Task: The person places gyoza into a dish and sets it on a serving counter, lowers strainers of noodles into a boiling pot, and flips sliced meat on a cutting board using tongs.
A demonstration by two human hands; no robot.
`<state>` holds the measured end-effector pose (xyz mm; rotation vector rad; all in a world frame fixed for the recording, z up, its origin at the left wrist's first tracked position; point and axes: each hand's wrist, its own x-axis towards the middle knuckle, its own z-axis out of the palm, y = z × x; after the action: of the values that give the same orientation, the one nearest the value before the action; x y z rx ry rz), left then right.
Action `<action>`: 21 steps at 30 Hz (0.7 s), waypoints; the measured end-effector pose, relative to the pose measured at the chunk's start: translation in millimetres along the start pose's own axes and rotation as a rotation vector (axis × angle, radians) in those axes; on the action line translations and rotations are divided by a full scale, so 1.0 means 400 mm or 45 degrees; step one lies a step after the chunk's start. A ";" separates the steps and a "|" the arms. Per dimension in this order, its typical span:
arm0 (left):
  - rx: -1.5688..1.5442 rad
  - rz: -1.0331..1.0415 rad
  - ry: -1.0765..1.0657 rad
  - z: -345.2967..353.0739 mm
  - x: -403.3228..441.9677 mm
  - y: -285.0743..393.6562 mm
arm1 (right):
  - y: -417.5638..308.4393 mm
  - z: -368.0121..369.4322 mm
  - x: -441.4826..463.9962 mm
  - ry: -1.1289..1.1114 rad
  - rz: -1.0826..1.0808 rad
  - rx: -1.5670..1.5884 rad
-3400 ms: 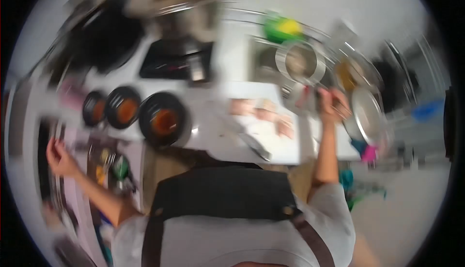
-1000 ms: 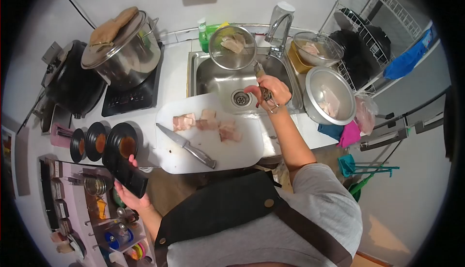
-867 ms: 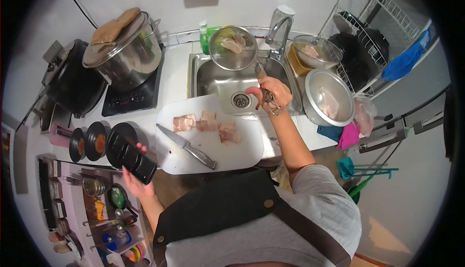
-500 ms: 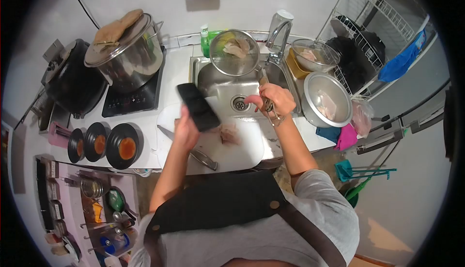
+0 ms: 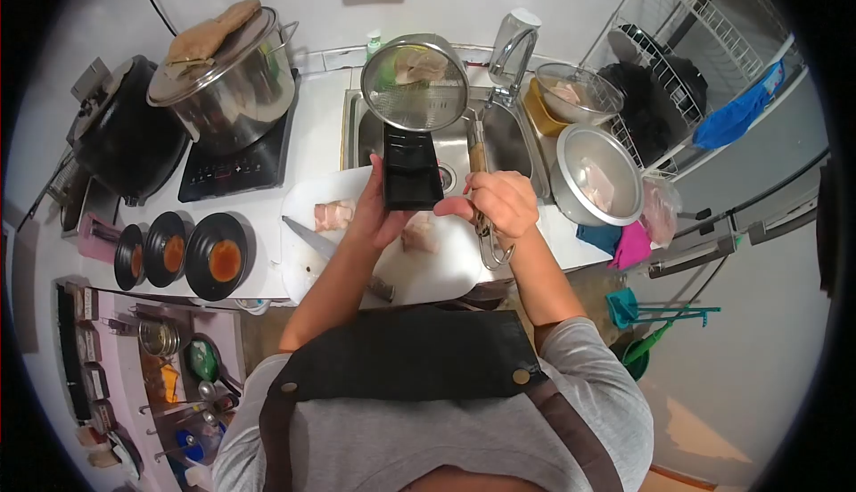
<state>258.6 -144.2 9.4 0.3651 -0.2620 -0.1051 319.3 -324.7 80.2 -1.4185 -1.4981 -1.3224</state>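
My left hand [image 5: 381,215] is closed around a black rectangular tray [image 5: 412,171] with ridges across its inside, tilted over the sink [image 5: 364,140]. In my right hand [image 5: 504,205] is the wooden handle of a round mesh strainer [image 5: 415,104]; the strainer is held up past the tray, with pale pieces of meat [image 5: 421,68] in it. A metal loop [image 5: 492,247] hangs below my right fingers. Under my forearms lies a white cutting board [image 5: 446,278] with raw meat pieces [image 5: 333,215] and a knife [image 5: 310,238], its handle partly hidden.
To the right stand a metal bowl [image 5: 571,198] and a glass bowl [image 5: 584,77], both with pale meat. The faucet [image 5: 508,82] rises behind the sink. At left are a large steel pot [image 5: 236,90] on an induction cooker [image 5: 230,175] and black plates [image 5: 205,269] with reddish-brown sauce.
My left hand has brought the black tray right and turned it, so its ridged inside shows. The strainer has come a little left and nearer, above the tray's far end.
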 end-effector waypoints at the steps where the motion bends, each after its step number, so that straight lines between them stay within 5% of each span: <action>1: 0.000 0.004 -0.001 0.004 0.002 0.001 | 0.002 -0.004 0.007 -0.012 -0.005 -0.014; 21: -0.022 -0.040 0.040 0.011 0.017 0.024 | 0.013 -0.044 0.050 -0.104 -0.051 -0.100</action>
<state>264.4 -137.8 18.4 0.3533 -0.2242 -0.1324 317.8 -336.3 104.5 -1.5156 -1.5503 -1.3760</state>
